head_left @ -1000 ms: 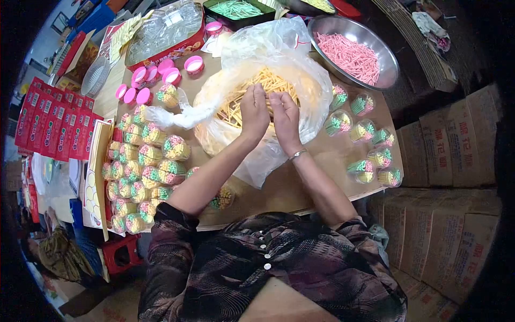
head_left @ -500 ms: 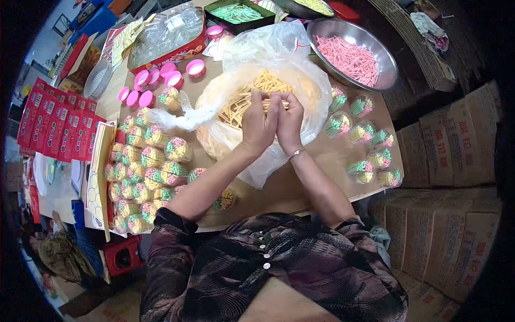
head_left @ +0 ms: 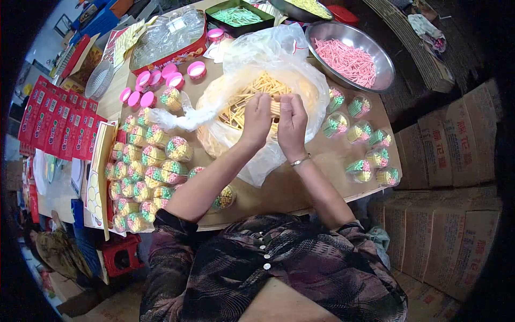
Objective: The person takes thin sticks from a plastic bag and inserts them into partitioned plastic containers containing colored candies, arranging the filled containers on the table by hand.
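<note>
A clear plastic bag (head_left: pixel 316 107) full of loose yellow sticks (head_left: pixel 263 83) lies open at the middle of the table. Over its mouth, my left hand (head_left: pixel 258 119) and my right hand (head_left: pixel 292 121) face each other with fingers closed round a bundle of yellow sticks (head_left: pixel 276 107). The bundle spans the small gap between the hands. Many clear cups of pink, green and yellow sticks (head_left: pixel 152 155) stand in rows left of the bag. Several more such cups (head_left: pixel 359 131) sit to its right.
Pink lids (head_left: pixel 175 80) lie behind the left cups. At the back are a red tray of clear containers (head_left: pixel 170 40), a black tray of green sticks (head_left: pixel 236 16) and a metal bowl of pink sticks (head_left: pixel 387 70). Red packets (head_left: pixel 56 121) are at the left; cartons (head_left: pixel 456 139) stand at the right.
Both hands have lowered slightly and drawn a little apart compared with half a second ago, and the bundle of yellow sticks now shows between them.
</note>
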A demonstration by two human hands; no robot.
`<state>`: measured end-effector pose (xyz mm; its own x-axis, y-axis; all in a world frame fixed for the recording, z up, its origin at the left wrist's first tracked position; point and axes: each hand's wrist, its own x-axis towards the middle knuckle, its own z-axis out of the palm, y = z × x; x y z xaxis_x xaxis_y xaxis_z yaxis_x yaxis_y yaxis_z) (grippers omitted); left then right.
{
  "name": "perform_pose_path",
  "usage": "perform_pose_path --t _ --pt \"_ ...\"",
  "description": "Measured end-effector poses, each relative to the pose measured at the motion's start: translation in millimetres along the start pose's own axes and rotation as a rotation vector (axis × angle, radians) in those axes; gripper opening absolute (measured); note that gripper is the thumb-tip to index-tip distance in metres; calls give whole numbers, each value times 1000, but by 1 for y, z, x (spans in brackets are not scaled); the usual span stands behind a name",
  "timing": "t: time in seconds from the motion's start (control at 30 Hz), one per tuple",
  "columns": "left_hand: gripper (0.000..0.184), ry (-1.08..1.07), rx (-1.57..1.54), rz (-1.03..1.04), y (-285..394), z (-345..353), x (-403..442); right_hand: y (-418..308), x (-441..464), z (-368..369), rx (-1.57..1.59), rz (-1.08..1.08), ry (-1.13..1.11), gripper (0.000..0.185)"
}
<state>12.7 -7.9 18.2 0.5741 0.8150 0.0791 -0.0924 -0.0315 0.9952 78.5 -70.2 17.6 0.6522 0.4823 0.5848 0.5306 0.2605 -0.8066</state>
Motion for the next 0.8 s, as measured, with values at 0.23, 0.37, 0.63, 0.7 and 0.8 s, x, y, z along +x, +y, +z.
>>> perform_pose_path --t 0.23,0.37,0.63,0.7,0.8 --pt "21 -81 31 133 19 15 -30 -14 -1 -19 119 193 -30 22" --pt "21 -122 24 127 21 17 -43 -22 -9 -30 108 127 9 20" --pt "20 -684 515 -167 11 3 -83 3 -50 -128 -696 -294 -185 20" --pt "22 -807 561 -134 -6 8 -85 27 -80 -146 -893 -363 -291 20" --pt "26 -731 557 101 -21 36 -66 38 -100 -157 -890 -313 -356 21"
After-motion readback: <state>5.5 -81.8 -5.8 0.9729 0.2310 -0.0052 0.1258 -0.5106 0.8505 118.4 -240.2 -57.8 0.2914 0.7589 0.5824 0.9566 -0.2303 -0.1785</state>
